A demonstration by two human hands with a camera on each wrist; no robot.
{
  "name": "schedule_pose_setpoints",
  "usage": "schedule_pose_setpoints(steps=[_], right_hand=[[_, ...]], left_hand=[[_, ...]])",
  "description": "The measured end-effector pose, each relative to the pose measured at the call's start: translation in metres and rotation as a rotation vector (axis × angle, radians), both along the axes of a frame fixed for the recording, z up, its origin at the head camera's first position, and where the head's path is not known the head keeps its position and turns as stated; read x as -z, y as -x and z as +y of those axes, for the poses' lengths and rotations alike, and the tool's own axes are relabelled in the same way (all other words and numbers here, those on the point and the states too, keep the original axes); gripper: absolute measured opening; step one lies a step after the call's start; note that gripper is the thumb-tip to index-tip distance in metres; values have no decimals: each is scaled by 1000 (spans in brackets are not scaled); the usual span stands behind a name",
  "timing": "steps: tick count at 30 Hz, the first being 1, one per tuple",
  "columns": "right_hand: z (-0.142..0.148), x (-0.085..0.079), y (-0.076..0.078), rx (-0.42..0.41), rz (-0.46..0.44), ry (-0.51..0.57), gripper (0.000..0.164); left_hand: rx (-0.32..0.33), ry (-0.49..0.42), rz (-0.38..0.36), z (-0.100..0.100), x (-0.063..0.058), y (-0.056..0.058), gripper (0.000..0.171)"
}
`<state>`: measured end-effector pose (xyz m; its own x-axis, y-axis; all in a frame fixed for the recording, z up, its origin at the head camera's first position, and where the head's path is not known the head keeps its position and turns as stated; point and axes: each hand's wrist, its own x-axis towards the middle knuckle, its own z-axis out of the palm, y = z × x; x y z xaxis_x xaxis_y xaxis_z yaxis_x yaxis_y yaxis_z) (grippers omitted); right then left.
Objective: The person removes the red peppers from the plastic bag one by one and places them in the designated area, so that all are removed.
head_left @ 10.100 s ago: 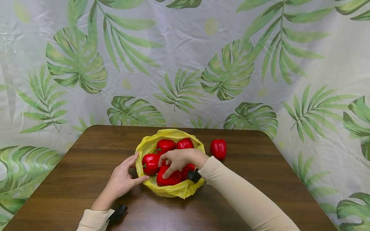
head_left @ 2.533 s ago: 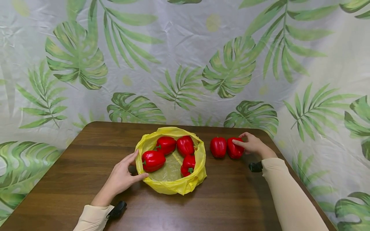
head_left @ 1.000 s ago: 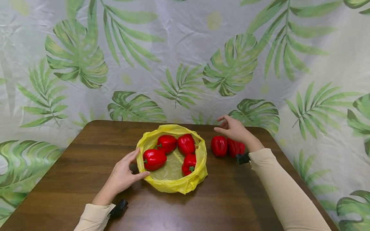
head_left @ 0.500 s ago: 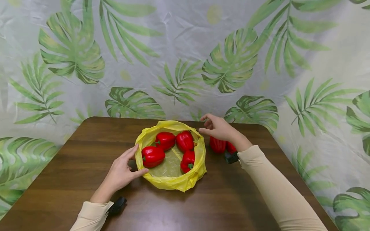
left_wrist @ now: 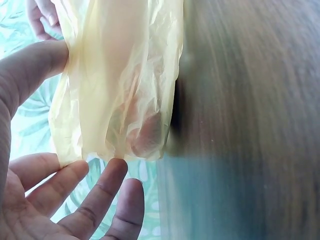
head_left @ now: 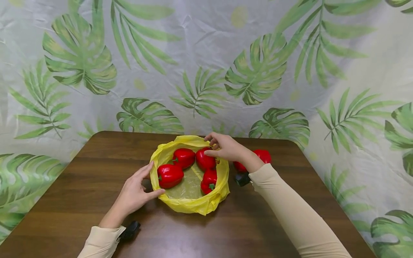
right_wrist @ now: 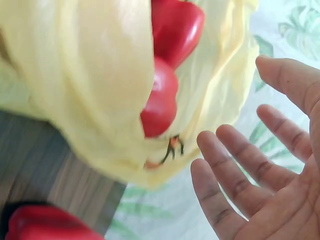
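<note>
A yellow plastic bag [head_left: 193,208] stands wide-mouthed on the table, its rim rolled out. Inside lie several red bell peppers [head_left: 170,176] with green stems. My left hand [head_left: 132,195] rests against the bag's left side, thumb and fingers spread and fairly straight; the left wrist view shows the fingertips [left_wrist: 117,167] touching the thin plastic. Above the bag's back right rim hovers my right hand [head_left: 226,147], holding nothing, near a bell pepper [head_left: 205,160] inside. In the right wrist view its fingers [right_wrist: 240,175] are loosely extended, apart from the peppers.
Right of the bag, two more red bell peppers [head_left: 262,156] sit on the brown wooden table [head_left: 106,168], partly hidden by my right wrist. A leaf-patterned cloth [head_left: 206,71] hangs behind the table's back edge.
One more bell pepper has gone from the bag to the table's right side, where my right hand let it go. That hand has since moved left over the bag. The left hand stays put.
</note>
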<state>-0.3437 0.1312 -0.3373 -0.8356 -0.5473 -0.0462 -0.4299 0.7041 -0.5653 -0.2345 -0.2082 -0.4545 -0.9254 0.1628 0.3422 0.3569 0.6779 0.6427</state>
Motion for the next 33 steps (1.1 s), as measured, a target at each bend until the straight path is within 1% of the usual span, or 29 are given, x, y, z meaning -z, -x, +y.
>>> schedule_pose_setpoints(steps=[5,10,16,20,25,33], right_hand=[[-18,2,-2,-31,-56,33,53],[-34,6,-2,-81,-27,6,55],[-50,14,-1,-147,-67,9,59],[-61,18,-2,-179,-65,3,57],[-74,19,-5,-189,-45,-30,55],[-89,23,-4,-207,-79,-57,55]], left_hand=[[2,2,-5,-2,-1,-1,101],[-2,4,-1,-4,-1,-1,102],[4,4,-12,-3,-1,-1,102],[5,2,-18,-3,0,-1,102],[9,-1,-16,-3,1,-1,102],[17,2,-20,-3,1,-1,102]])
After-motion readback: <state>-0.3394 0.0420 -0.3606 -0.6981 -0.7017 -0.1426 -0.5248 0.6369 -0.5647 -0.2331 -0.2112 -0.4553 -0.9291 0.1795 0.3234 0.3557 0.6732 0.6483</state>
